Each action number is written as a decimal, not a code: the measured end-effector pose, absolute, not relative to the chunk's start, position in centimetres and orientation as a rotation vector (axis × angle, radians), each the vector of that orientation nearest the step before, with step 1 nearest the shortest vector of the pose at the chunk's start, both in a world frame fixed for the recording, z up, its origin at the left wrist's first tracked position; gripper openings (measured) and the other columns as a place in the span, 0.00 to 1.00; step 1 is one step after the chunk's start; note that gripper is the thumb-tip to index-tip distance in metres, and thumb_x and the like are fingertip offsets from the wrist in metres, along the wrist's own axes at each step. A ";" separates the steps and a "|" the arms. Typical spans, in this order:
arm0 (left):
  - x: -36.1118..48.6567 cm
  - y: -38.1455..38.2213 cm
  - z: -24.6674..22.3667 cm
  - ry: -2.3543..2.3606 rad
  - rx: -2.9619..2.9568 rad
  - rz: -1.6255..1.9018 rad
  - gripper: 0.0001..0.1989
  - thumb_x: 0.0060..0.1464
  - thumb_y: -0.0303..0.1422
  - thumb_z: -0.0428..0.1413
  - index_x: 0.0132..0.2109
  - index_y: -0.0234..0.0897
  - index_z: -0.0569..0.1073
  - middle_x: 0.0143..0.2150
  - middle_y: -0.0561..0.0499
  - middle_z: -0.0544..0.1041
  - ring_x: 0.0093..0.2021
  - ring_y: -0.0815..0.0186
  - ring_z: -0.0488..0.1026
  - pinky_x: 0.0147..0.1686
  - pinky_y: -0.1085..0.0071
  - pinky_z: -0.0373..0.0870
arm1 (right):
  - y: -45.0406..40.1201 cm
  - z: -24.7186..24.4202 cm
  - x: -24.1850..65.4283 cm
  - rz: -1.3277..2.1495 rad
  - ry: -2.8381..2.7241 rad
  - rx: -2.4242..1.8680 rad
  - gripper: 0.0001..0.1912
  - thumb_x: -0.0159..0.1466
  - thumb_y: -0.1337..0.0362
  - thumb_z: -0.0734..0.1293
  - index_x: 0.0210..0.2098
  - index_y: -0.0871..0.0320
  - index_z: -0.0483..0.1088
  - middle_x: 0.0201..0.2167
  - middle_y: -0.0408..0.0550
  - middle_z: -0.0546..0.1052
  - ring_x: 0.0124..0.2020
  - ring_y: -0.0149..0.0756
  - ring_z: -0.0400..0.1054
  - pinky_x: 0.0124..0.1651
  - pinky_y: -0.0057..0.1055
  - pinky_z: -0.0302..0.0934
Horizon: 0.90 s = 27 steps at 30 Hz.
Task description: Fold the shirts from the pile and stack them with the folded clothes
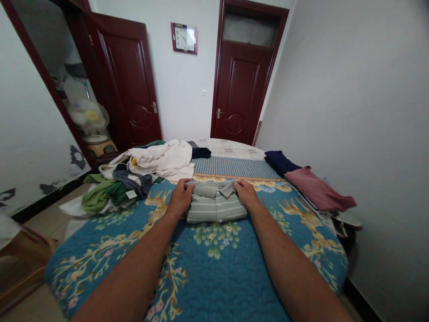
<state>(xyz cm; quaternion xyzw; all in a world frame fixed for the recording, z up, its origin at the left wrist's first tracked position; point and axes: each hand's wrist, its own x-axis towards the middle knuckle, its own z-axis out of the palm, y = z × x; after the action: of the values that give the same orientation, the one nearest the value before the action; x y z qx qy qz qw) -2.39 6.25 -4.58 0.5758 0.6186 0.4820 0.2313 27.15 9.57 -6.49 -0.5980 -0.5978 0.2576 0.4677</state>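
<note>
One loose garment heap (161, 161) is lying at frame left. One left hand (182, 197) is reaching forward, knuckles up, fingers pinching the upper left corner of one folded striped shirt (217, 209), occupying mid-frame, probably for keeping its collar (208, 191) flat. One right hand (246, 193) is mirroring that pose, fingers pinching the opposite corner. One folded stack (318, 190) is sitting at frame right, apparently for neatness.

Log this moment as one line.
left hand: holds striped shirt, far left corner | right hand: holds far right corner | shirt: folded, collar showing | jumbled clothes: left side | stacked clothes: right side
</note>
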 end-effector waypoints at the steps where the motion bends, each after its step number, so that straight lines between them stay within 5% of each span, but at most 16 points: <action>1: -2.5 6.2 -4.6 1.714 1.583 1.299 0.24 0.61 0.45 0.56 0.58 0.37 0.76 0.39 0.48 0.81 0.40 0.57 0.78 0.41 0.65 0.71 | 9.7 -6.6 27.0 0.587 -1.475 -1.503 0.19 0.62 0.51 0.65 0.38 0.58 0.81 0.34 0.48 0.83 0.38 0.41 0.76 0.43 0.32 0.66; 7: -3.0 6.4 -4.0 1.657 1.746 1.133 0.14 0.58 0.44 0.58 0.38 0.38 0.79 0.34 0.47 0.82 0.38 0.56 0.77 0.38 0.66 0.67 | 10.0 -6.9 26.7 0.535 -1.454 -1.507 0.20 0.62 0.50 0.66 0.40 0.59 0.81 0.36 0.50 0.84 0.39 0.42 0.77 0.46 0.34 0.67; 16: -2.2 7.9 -4.4 1.641 1.619 1.285 0.16 0.58 0.46 0.57 0.36 0.37 0.78 0.33 0.47 0.81 0.36 0.58 0.76 0.37 0.66 0.66 | 9.5 -6.2 26.8 0.404 -1.351 -1.371 0.20 0.63 0.50 0.66 0.44 0.57 0.80 0.39 0.51 0.84 0.41 0.42 0.76 0.51 0.36 0.68; 23: -2.5 8.0 -4.5 1.194 1.188 1.414 0.33 0.46 0.45 0.67 0.58 0.35 0.78 0.40 0.48 0.83 0.36 0.61 0.78 0.37 0.68 0.71 | 9.3 -6.3 26.4 0.333 -1.425 -1.427 0.19 0.65 0.53 0.63 0.44 0.57 0.80 0.38 0.51 0.83 0.40 0.42 0.75 0.49 0.35 0.66; 27: -2.5 7.9 -4.8 1.259 1.134 1.378 0.35 0.44 0.42 0.68 0.60 0.34 0.76 0.38 0.48 0.82 0.34 0.62 0.77 0.33 0.69 0.70 | 9.1 -6.8 26.4 0.312 -1.505 -1.552 0.16 0.65 0.55 0.62 0.38 0.56 0.79 0.35 0.50 0.82 0.40 0.42 0.74 0.47 0.34 0.64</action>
<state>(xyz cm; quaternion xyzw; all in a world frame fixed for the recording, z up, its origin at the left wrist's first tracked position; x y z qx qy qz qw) -2.52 7.89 -4.81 0.4607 0.5115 0.5602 0.4608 26.41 9.05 -6.75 -0.6307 -0.6115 0.1266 0.4607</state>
